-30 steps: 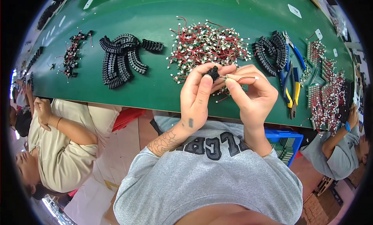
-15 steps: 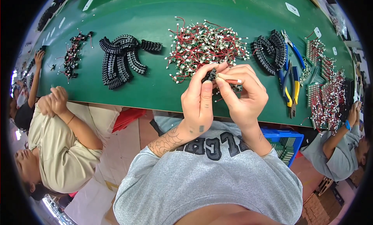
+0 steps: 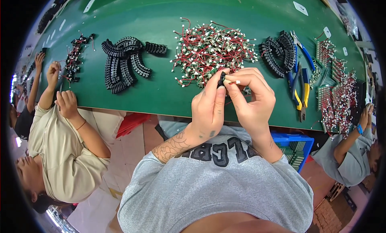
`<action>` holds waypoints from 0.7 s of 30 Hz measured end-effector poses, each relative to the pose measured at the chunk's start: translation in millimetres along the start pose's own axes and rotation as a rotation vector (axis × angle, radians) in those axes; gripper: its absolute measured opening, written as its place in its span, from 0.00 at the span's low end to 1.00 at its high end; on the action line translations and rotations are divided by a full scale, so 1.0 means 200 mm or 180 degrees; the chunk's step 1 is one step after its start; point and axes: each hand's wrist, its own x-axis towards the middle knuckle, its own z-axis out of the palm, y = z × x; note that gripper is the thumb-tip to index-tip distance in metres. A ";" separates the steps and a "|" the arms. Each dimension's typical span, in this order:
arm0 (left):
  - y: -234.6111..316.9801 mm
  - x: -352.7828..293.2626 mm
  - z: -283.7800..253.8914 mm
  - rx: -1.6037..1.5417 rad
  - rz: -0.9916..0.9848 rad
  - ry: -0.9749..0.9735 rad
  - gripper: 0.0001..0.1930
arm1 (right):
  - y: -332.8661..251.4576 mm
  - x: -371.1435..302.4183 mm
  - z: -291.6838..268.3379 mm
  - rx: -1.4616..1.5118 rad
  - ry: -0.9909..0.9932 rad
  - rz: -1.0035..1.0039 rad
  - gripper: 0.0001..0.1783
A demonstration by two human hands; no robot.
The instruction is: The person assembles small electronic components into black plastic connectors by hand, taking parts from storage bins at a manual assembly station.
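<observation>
Behind our hands lay a heap of red wires on the green table, with black plastic strips to its left and pliers to its right. Our left hand pinched a small black connector, raised above the table's near edge; our right hand curled beside it, pinching a white-tipped wire.

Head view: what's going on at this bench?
A person in a grey shirt has both hands raised over the near edge of a green table. The left hand pinches a small black part, and the right hand holds a white-tipped wire end against it. Behind lies a pile of red wires with white connectors, flanked by black ribbed strips and pliers. Other people work at either side.
</observation>
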 end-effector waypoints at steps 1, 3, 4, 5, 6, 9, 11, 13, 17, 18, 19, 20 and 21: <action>0.00 0.00 0.00 0.0007 0.0011 -0.0033 0.19 | 0.00 0.00 -0.01 0.0208 -0.0007 0.0224 0.09; 0.02 -0.01 0.00 0.0023 0.0036 -0.0094 0.20 | 0.00 0.00 -0.03 0.0627 -0.0024 0.0667 0.09; 0.04 -0.02 0.01 -0.0034 0.0126 -0.0060 0.20 | 0.01 0.00 -0.04 0.0609 0.0002 0.0662 0.09; 0.06 -0.01 0.01 -0.0091 0.0216 -0.0024 0.22 | 0.03 0.00 -0.05 0.0782 0.0092 0.0486 0.09; 0.08 0.00 0.00 -0.0123 0.0223 -0.0037 0.22 | 0.05 0.00 -0.07 0.0941 0.0176 0.0310 0.09; 0.10 0.04 -0.09 -0.1231 -0.0739 -0.0002 0.18 | 0.07 0.01 -0.12 0.0817 0.0104 -0.0253 0.10; 0.10 0.03 -0.15 -0.0761 -0.0786 -0.0364 0.15 | 0.04 0.02 -0.12 0.0375 -0.0117 -0.0462 0.11; 0.11 0.03 -0.20 -0.0288 -0.0831 -0.0719 0.13 | 0.04 0.01 -0.11 -0.0028 -0.0616 -0.1042 0.13; 0.11 0.03 -0.25 -0.0720 -0.1471 -0.0690 0.09 | 0.02 0.02 -0.08 -0.0014 -0.0903 -0.1016 0.17; 0.11 0.04 -0.26 -0.0868 -0.1686 -0.0687 0.08 | 0.01 0.02 -0.08 -0.0014 -0.0994 -0.1002 0.18; 0.09 0.06 -0.29 -0.0427 -0.1257 -0.0422 0.08 | -0.02 0.04 -0.09 -0.0140 -0.0909 -0.0858 0.18; 0.07 0.08 -0.32 -0.0506 -0.1141 0.0078 0.07 | -0.04 0.05 -0.12 -0.0310 -0.0788 -0.0707 0.18; 0.07 0.11 -0.40 -0.0334 -0.0905 0.0651 0.08 | -0.02 0.09 -0.17 -0.0595 -0.0553 -0.1004 0.17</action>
